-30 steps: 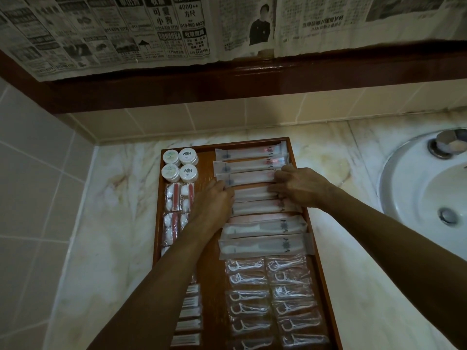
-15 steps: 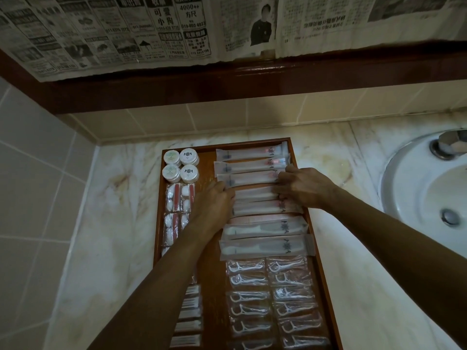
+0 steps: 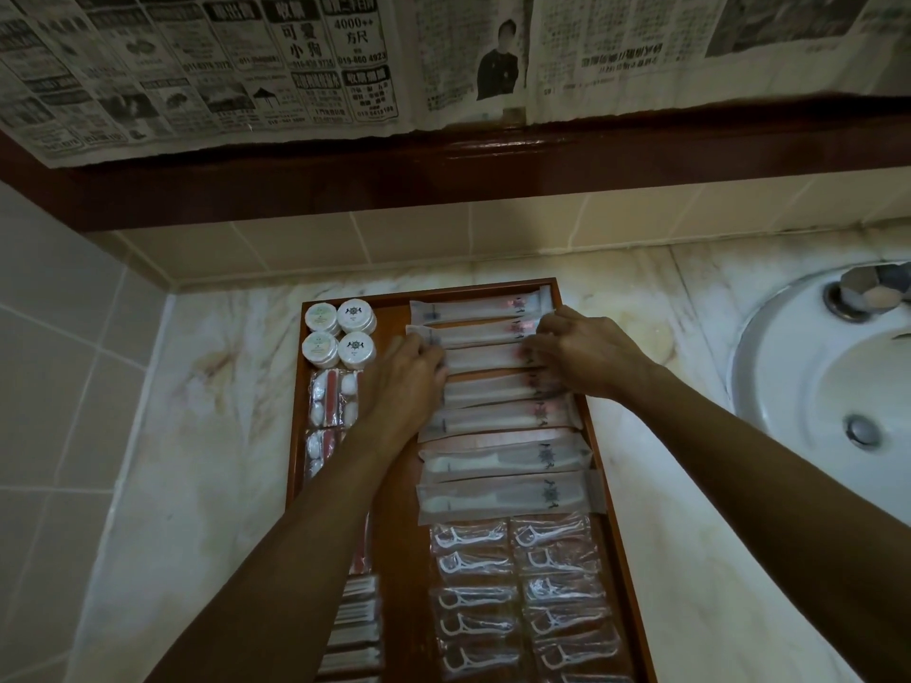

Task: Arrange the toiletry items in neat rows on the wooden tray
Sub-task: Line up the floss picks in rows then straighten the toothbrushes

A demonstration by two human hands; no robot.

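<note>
A wooden tray [image 3: 295,436] lies on the marble counter. Several white wrapped toothbrush packets [image 3: 498,458] lie across its right half in a stack of rows. My left hand [image 3: 404,382] presses the left ends of the upper packets. My right hand [image 3: 586,354] pinches the right end of the third packet [image 3: 485,358] from the far edge. Round white lidded pots [image 3: 340,332] sit at the tray's far left corner, with cotton-pad packs [image 3: 332,397] below them. Floss-pick packets [image 3: 522,598] fill the near right in two columns. My left forearm hides part of the left column.
A white sink basin [image 3: 784,386] with a drain and a metal tap [image 3: 867,290] sits to the right. Tiled walls rise on the left and behind. A dark wooden ledge [image 3: 443,175] with newspaper hanging above it runs across the back.
Both hands have shifted a little toward the far edge of the tray, from the fourth packet up to the second and third. The packets look slightly straighter.
</note>
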